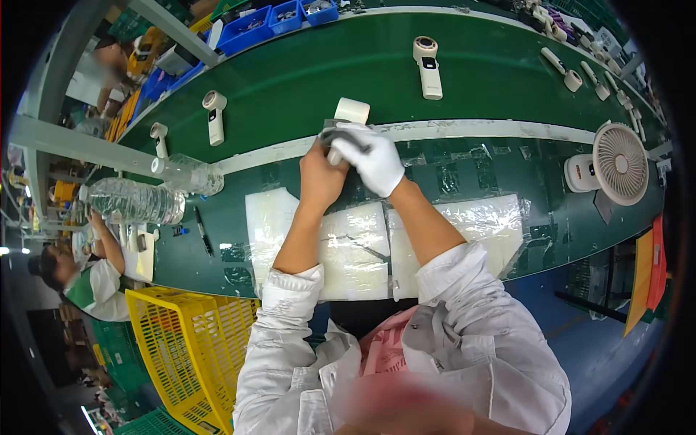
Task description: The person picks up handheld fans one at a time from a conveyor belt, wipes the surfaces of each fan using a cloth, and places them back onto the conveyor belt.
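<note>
Over the near edge of the green belt, a white handheld device (352,110) is held between my two hands, its round head pointing away from me. Bare and closed, my left hand (321,174) grips its lower part. My right hand (373,159) wears a white glove and is closed over a dark grey piece (344,136) at the device; motion blurs this piece, and I cannot make out what it is. Beneath my forearms lie white foam sheets (355,246) covered with clear tape.
Similar white devices lie on the green belt (319,80). A round fan (620,164) stands at the right. Plastic bottles (138,201) and a pen (203,230) are at the left, above a yellow crate (192,348). Another person (94,283) sits at the far left.
</note>
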`<action>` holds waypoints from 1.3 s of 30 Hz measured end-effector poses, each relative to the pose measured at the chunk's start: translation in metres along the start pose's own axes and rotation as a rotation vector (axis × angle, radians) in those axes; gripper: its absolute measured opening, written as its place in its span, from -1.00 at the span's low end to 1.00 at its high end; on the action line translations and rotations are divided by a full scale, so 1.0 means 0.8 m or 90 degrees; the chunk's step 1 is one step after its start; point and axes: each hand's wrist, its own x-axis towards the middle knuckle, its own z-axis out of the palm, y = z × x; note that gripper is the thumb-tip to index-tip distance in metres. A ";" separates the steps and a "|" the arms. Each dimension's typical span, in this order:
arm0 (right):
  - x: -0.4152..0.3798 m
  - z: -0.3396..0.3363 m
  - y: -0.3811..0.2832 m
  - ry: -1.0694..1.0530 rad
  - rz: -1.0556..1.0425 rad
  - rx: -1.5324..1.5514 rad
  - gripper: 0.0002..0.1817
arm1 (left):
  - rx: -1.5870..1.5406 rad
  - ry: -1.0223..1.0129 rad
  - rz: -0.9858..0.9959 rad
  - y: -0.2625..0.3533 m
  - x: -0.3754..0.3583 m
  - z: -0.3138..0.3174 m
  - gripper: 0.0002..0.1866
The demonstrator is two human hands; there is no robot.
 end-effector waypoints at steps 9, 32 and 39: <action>0.018 -0.047 0.025 0.263 0.269 0.685 -0.64 | -0.617 0.039 -0.277 -0.031 0.036 -0.022 -0.67; 0.022 -0.062 0.041 0.211 0.173 0.842 -0.57 | -0.457 0.254 -0.124 -0.066 0.051 -0.026 -0.48; 0.023 -0.030 0.015 -0.050 0.297 0.753 -0.29 | 0.046 0.181 0.194 0.017 0.015 0.015 -0.48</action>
